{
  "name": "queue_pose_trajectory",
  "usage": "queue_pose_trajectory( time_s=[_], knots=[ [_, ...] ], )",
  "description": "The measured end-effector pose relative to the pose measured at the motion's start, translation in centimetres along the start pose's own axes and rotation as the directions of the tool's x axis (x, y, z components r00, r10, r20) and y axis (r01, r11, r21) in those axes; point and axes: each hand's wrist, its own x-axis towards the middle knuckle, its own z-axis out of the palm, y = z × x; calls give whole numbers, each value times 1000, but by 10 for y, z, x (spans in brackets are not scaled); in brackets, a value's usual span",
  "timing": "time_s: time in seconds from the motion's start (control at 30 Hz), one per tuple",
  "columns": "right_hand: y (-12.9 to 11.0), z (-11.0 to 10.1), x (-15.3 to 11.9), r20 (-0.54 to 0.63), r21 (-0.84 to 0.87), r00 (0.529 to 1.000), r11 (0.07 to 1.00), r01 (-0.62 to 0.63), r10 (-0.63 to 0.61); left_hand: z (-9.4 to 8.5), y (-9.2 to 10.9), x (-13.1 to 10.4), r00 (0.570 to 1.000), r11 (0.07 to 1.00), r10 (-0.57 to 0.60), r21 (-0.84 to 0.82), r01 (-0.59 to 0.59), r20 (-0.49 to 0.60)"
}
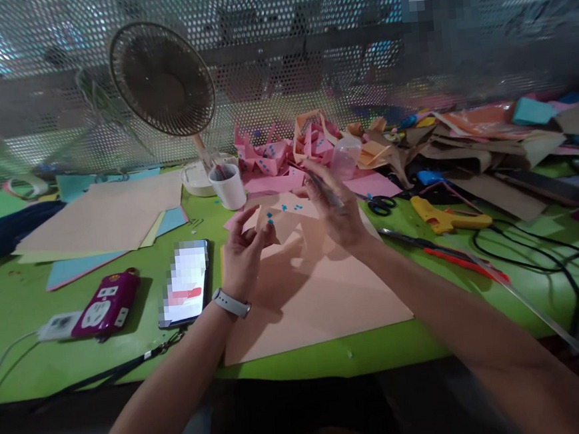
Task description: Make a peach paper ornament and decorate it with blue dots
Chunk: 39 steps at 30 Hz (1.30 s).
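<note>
My left hand (245, 250), with a watch on its wrist, pinches a small peach paper piece (281, 224) that carries blue dots. To the right, my right hand (336, 206) is raised above the paper, its fingers closed round a slim greyish tool (326, 193) that looks like tweezers; its tip points up and left, away from the paper piece. Under both hands lies a large peach sheet (321, 301). Small blue dots (291, 207) are scattered on the paper just beyond the fingers.
A phone (187, 282) and a purple power bank (106, 303) lie left. Behind stand a white cup (228, 187), a fan (162, 80) and pink folded paper shapes (264, 153). Scissors (381, 205), a yellow glue gun (444, 217), a red-handled tool (466, 263) and cables lie right.
</note>
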Motion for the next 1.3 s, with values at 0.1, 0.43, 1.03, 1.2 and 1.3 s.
queue_pose_trajectory(
  time_s=[0.1,0.43,1.03,1.2,1.3],
  knots=[
    [6,-4,2,200,-150,980,989,17,14,0,1,-1,1000,999,25,37,-26,9],
    [2,-4,-1,277,-150,961,988,26,17,4,1,-3,999,999,-34,8,35,-30],
    [6,-2,-2,346,-116,938,993,36,6,2,-3,0,990,992,-125,-22,123,-69],
    [6,2,-5,386,-112,922,993,43,4,0,-4,2,994,996,-86,-28,84,-72],
    [5,0,-4,391,-109,920,994,24,20,-1,-3,1,996,997,-75,-26,74,-58]
  ],
)
